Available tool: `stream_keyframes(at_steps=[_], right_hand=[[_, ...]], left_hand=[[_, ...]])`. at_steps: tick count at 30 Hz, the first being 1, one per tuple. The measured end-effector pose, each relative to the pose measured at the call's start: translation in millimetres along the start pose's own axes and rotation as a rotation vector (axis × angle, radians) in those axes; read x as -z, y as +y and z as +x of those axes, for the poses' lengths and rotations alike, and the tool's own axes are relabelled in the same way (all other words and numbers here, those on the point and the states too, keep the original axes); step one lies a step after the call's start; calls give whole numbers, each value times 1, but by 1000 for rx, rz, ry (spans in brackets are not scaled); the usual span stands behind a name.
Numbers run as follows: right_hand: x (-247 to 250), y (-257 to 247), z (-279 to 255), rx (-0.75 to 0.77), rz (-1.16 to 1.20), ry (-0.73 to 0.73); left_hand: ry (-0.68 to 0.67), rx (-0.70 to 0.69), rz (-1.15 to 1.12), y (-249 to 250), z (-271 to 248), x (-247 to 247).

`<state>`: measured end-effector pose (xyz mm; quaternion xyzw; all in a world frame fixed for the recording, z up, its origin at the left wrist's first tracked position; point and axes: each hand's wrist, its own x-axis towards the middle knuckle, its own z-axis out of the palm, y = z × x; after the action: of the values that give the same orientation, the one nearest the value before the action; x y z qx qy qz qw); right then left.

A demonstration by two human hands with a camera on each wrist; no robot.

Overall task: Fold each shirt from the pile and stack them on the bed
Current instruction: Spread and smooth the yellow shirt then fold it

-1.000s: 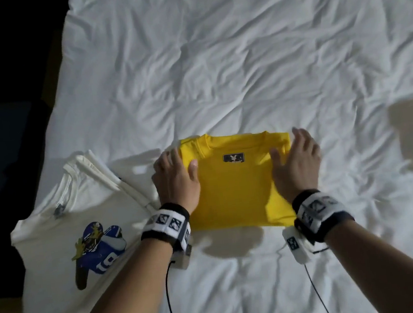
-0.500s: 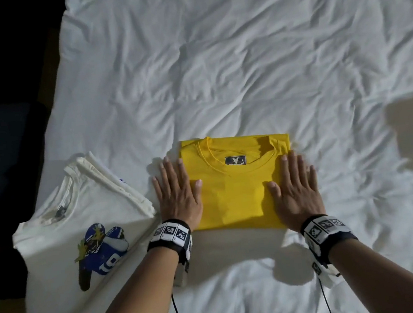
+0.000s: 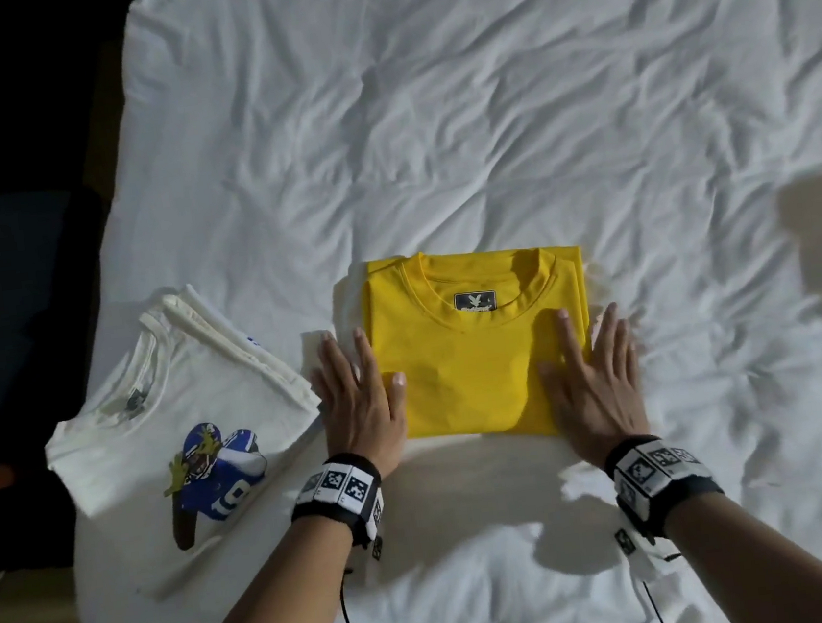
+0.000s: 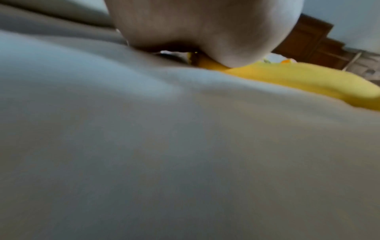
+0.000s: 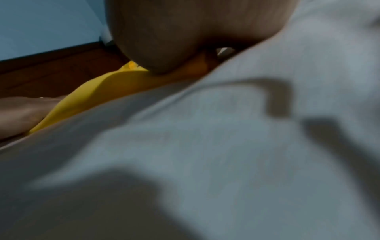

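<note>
Currently both my hands lie flat, fingers straight, holding nothing. My left hand (image 3: 358, 409) presses the left edge of the yellow shirt (image 3: 475, 355), thumb on the cloth, fingers mostly on the sheet (image 3: 480, 124) beside it. My right hand (image 3: 594, 387) presses the shirt's right edge, fingers straight and spread.

No containers in view; the bed alone carries things. Yellow shirt: folded into a near-square, lying at mid-bed just ahead of me. Collar and its dark label (image 3: 474, 300) point away from me, folded bottom edge toward me; its sides run away from me. White shirt (image 3: 165, 421): folded, with a blue football-player print, just left of my left hand, turned at a slant, collar to the far left.

Hard to read: both wrist views are blurred. Left wrist view shows only the palm heel (image 4: 205, 29), sheet and a yellow bulge (image 4: 298, 81); fingers hidden. Right wrist view likewise: palm heel (image 5: 174, 32), yellow fold (image 5: 102, 91). Label text is illegible. Room left of the bed is dark.
</note>
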<state>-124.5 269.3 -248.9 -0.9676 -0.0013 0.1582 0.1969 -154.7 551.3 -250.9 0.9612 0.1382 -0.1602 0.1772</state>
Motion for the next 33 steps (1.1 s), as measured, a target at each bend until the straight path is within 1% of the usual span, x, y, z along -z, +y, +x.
stream_keyframes(at_steps=[4, 6, 9, 13, 15, 17, 20, 23, 27, 31, 33], right_hand=[[17, 4, 10, 64, 99, 26], [18, 4, 16, 49, 190, -28], [24, -2, 30, -29, 320, -112], [33, -6, 36, -13, 495, -173], [34, -8, 36, -6, 571, -149], [34, -13, 35, -7, 600, -102], [39, -25, 32, 8, 638, -71], [51, -40, 29, 59, 648, -54], [66, -76, 27, 189, 655, -75], [74, -132, 28, 292, 685, -154], [70, -166, 28, 352, 675, -199]], left_hand=[[26, -92, -129, 6, 10, 24], [27, -85, -183, 7, 19, 29], [1, -99, -213, 11, 30, 31], [-68, -72, -440, 16, 38, 32], [-73, -47, -565, 19, 40, 33], [-90, -23, -688, 21, 40, 36], [-92, -4, -823, 25, 33, 48], [-34, -10, -909, 23, 17, 64], [52, 32, -1018, 4, -11, 90], [177, 68, -1090, -33, -35, 120], [243, 122, -1088, -59, -47, 134]])
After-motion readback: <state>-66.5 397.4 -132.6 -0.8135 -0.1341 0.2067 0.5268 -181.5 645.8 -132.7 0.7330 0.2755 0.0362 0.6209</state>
